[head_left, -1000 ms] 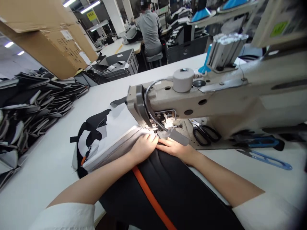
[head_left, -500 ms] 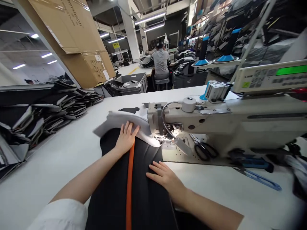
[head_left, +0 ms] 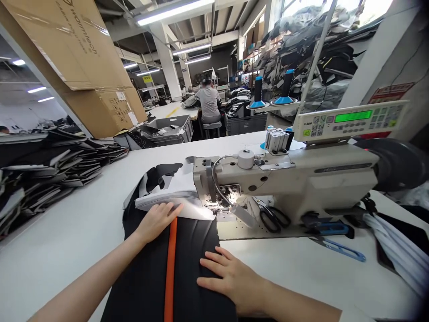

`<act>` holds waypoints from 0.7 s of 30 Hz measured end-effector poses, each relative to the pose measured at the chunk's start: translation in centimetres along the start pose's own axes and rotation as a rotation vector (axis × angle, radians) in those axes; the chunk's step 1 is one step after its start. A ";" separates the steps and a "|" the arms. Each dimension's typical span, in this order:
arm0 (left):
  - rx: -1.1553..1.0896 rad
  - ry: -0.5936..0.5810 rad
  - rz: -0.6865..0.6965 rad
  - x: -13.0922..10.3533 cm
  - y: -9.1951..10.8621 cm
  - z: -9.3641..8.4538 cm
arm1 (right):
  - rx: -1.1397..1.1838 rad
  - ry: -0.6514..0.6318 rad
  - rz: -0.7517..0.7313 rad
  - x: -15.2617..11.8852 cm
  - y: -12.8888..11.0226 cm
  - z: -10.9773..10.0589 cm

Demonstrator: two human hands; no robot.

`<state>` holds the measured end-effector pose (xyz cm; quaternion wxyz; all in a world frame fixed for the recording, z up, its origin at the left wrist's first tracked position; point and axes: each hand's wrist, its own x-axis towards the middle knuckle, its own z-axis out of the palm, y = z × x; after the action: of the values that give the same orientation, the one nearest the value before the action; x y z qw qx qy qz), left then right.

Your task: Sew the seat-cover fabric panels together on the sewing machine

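Black fabric point(head_left: 197, 250) with an orange strip point(head_left: 170, 273) down its length lies on the white table, its far right corner at the lit needle area of a sewing machine point(head_left: 231, 179). My left hand point(head_left: 157, 221) rests near the top of the strip, fingertips on the edge of a pale grey fabric piece point(head_left: 187, 205). What is under its palm is hidden. Flat on the black fabric's right side lies my right hand point(head_left: 231, 277), fingers spread, below the machine's base plate.
Black-handled scissors point(head_left: 275, 218) and blue thread snips point(head_left: 345, 249) lie right of the needle. Stacked dark pieces point(head_left: 60, 165) fill the left table edge. Behind are a grey crate point(head_left: 170, 129), cardboard boxes point(head_left: 110, 107), thread cones point(head_left: 258, 91) and a seated person point(head_left: 209, 103).
The view has shifted, showing more of the machine's right end. The grey fabric's far left part has folded down, exposing more black fabric behind. Both hands still rest on the material.
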<state>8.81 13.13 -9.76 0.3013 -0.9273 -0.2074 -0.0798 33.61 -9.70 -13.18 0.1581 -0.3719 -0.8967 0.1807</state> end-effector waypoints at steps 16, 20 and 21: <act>-0.471 -0.045 -0.154 9.3 4.1 4.0 | -0.087 0.023 0.043 1.3 0.1 1.0; -0.385 -0.068 0.056 9.6 0.2 4.7 | -0.111 0.083 0.022 1.2 0.1 1.5; -0.346 -0.063 0.081 9.3 -0.6 4.7 | -0.117 0.097 0.015 1.2 0.2 1.5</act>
<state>17.05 19.48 -10.69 0.1336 -0.9749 -0.1623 -0.0728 32.33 -9.04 -14.40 0.1780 -0.3955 -0.8942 0.1111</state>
